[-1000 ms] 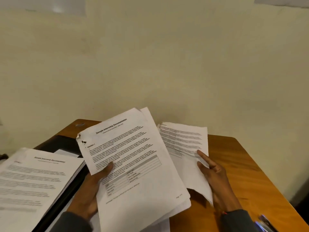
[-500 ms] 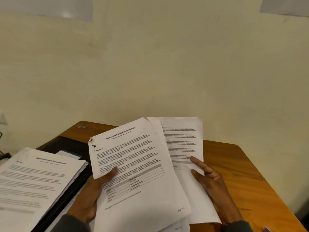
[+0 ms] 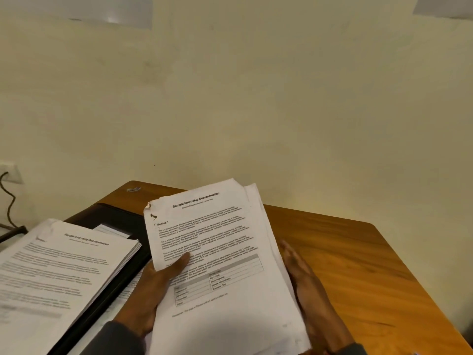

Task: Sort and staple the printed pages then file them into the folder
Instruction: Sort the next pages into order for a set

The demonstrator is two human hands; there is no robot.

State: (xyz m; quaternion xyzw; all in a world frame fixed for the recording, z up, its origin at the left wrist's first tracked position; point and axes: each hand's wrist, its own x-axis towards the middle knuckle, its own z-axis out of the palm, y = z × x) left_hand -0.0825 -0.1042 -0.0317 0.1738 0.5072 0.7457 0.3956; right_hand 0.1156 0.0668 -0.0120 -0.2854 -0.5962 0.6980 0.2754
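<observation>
A set of printed pages (image 3: 225,254) headed "Sample Internship Documentation" is held up over the wooden desk (image 3: 358,265), its top-left corner torn. My left hand (image 3: 153,285) grips the set's left edge, thumb on the front sheet. My right hand (image 3: 307,290) lies flat with straight fingers against the set's right edge, the back sheets tucked behind the front one. A thick stack of printed pages (image 3: 56,272) rests at the left on an open black folder (image 3: 112,221).
The cream wall stands close behind the desk. A wall socket (image 3: 10,172) with a dark cable (image 3: 10,201) is at the far left. A small metal bit (image 3: 133,189) lies at the desk's back left corner. Bare wood shows at the right.
The sheet that my right hand held apart at the right has swung in behind the front page. My right hand went from pinching it to pressing flat on the set's right edge.
</observation>
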